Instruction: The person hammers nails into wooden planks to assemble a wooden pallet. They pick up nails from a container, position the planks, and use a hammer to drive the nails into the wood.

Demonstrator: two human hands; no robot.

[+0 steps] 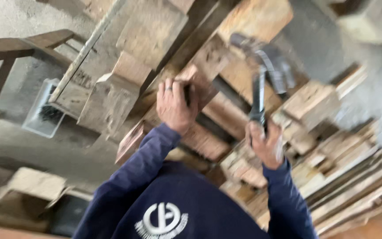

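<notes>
Roughly, by label:

Left hand: the left hand [174, 105] sits just left of frame centre, at about 11 o'clock from the middle, fingers curled shut around the end of a small wooden block [196, 80]; a ring shows on one finger.

Right hand: the right hand [266, 142] is at about 4 o'clock from the left hand, closed in a fist around the dark handle of a hammer [259, 90].

Hammer: its handle runs up toward 12 o'clock from the fist; the grey head is smeared by motion blur at about 1 o'clock from the handle, so its exact shape cannot be told.

Wooden block: it rests against a pallet [208, 53] of rough planks, which slants from 7 o'clock up to 1 o'clock across the view.

Sleeves: both arms wear a dark blue sweatshirt [177, 194] with a white round emblem low at 6 o'clock.

Surroundings: a heap of wood offcuts [350, 177] lies at 4 o'clock, near the right forearm; a metal dustpan [45, 110] with dark bristles in it lies on the grey concrete floor [18, 17] at 9 o'clock, well apart from both hands.
</notes>
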